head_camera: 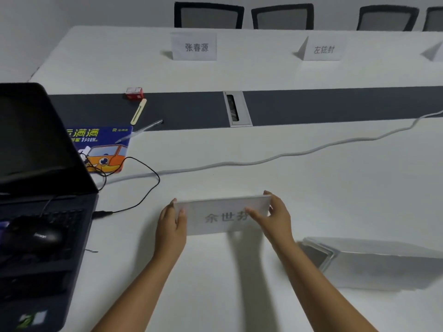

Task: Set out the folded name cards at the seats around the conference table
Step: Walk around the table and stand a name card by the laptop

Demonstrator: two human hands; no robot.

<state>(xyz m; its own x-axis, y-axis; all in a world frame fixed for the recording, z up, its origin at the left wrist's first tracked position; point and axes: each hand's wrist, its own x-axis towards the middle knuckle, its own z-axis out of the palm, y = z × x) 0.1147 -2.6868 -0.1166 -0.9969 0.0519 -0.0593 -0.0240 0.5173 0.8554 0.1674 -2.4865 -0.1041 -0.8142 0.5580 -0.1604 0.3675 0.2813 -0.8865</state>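
- White conference table [239, 295] filled the room, mesh chairs [208, 16] along the far side.
- Near edge: left hand [171, 224] and right hand [275, 218] pinched the ends of a folded name card [223, 218], thumbs on its front, card standing on the table.
- Just right: stack of folded cards [374, 262] lying flat.
- Left: open laptop [36, 188], mouse [36, 236] on its keyboard.
- Further: white cable [263, 160], mouse pad [105, 149], dark centre strip [335, 106].
- Far side: two placed cards [194, 46] upright, well apart.

Held name card [223, 218] at table [311, 188] centre, laptop [36, 164] at nine o'clock, card stack [374, 262] at four, standing cards [194, 46] at twelve.
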